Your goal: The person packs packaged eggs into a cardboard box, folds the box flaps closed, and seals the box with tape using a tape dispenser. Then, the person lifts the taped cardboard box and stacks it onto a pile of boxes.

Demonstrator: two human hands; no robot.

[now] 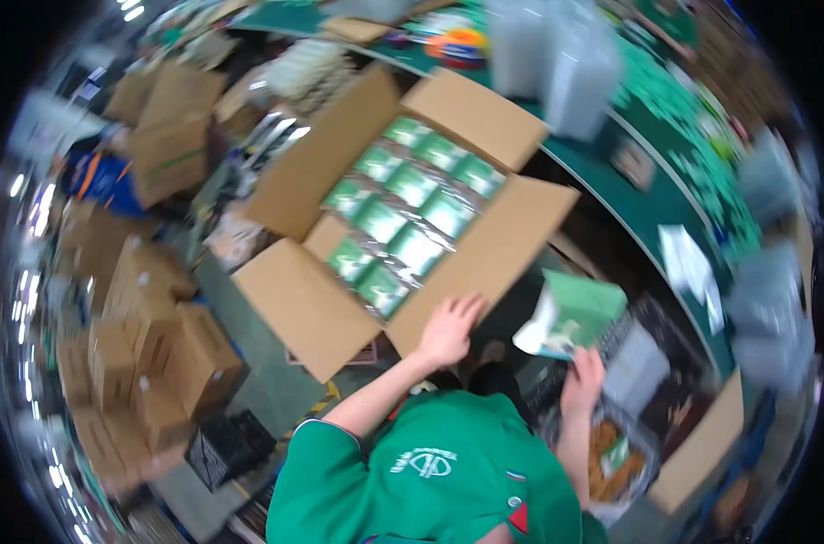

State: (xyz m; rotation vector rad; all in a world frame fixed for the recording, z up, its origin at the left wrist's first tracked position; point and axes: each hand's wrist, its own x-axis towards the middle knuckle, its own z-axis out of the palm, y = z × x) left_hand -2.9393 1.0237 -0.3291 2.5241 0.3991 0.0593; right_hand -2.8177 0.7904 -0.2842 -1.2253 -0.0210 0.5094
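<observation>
one left hand (448, 330), fingers loosely spread, on carton flap (504, 247); right hand (583, 375) pinching green packet (582, 308) by edge.

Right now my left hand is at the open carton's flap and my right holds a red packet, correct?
No: the head view shows the packet in your right hand is mostly green. Your left hand is at the flap of the carton.

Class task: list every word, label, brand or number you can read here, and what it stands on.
No text can be read.
Green shirt: lettering by a white emblem, too blurred.
Green packet in the right hand: any print too blurred.
Packets in the open carton: too small.
Stacked cartons: faint marks, illegible.
</observation>
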